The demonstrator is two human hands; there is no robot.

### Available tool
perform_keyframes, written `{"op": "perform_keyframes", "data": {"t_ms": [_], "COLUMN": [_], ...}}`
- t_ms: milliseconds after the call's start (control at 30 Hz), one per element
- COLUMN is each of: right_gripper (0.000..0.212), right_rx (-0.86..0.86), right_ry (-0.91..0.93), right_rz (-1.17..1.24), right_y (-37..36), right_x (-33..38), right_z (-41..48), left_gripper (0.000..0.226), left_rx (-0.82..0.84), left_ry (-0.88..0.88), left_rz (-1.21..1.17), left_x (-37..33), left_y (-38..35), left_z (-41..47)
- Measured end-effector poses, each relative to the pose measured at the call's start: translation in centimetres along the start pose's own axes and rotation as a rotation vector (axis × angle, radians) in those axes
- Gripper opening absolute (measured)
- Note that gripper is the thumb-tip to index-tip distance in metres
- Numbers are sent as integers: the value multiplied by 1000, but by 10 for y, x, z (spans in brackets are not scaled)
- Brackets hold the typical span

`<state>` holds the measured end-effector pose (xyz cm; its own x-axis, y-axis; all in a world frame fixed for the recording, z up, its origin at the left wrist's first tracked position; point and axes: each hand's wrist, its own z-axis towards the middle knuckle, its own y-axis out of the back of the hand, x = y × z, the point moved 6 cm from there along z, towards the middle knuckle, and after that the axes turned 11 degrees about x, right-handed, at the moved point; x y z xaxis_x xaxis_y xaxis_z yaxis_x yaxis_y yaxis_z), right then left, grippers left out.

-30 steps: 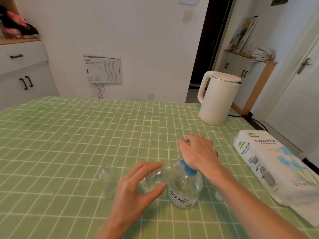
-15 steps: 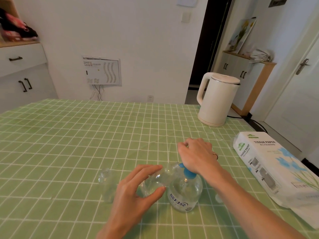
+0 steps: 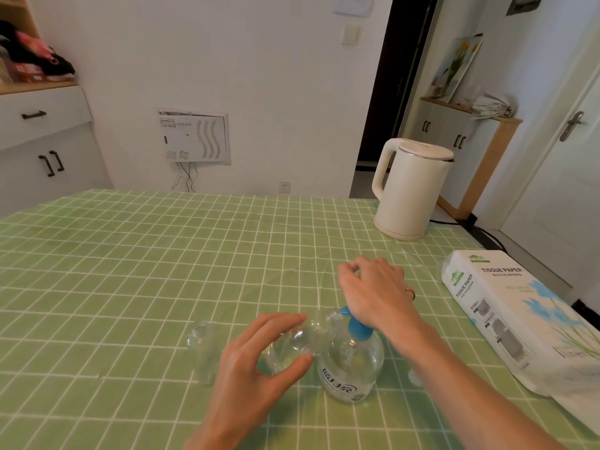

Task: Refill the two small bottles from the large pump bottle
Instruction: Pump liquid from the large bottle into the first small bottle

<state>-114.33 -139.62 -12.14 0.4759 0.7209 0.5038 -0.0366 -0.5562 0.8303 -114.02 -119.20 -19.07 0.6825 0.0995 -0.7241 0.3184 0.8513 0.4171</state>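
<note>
The large clear pump bottle (image 3: 352, 368) with a blue pump stands on the green checked tablecloth near the front. My right hand (image 3: 373, 290) rests on top of its pump head, fingers curled over it. My left hand (image 3: 256, 358) grips a small clear bottle (image 3: 303, 339), tilted with its mouth at the pump's spout. A second small clear bottle (image 3: 203, 349) stands upright and uncapped just left of my left hand. A small clear cap (image 3: 414, 378) lies to the right of the pump bottle, under my forearm.
A white electric kettle (image 3: 409, 190) stands at the table's far right, its cord running off the edge. A tissue paper pack (image 3: 506, 313) lies along the right edge. The green checked tablecloth (image 3: 130, 271) stretches left and back. Cabinets stand left and beyond the right edge.
The view has tilted up a little. My right hand stays on the pump head and my left hand keeps the small bottle at the spout; no clear movement of the objects.
</note>
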Motion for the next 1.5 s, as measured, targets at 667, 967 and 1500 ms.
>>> {"op": "perform_keyframes", "data": {"t_ms": [667,967,1500], "right_gripper": [38,49,47], "right_rx": [15,-44,-27], "right_ry": [-34,16,-17], "right_rz": [-24,-25,-30], "right_y": [-3,4,5], "right_x": [-1,3,4], "right_z": [-1,-5,-5], "left_gripper": [46,45,46], "left_rx": [6,6,10], "left_ry": [-4,-2,-9], "left_rz": [3,4,-8], "left_x": [-1,-2,-3], "left_y": [-1,-1,-2], "left_z": [0,-1,0]}}
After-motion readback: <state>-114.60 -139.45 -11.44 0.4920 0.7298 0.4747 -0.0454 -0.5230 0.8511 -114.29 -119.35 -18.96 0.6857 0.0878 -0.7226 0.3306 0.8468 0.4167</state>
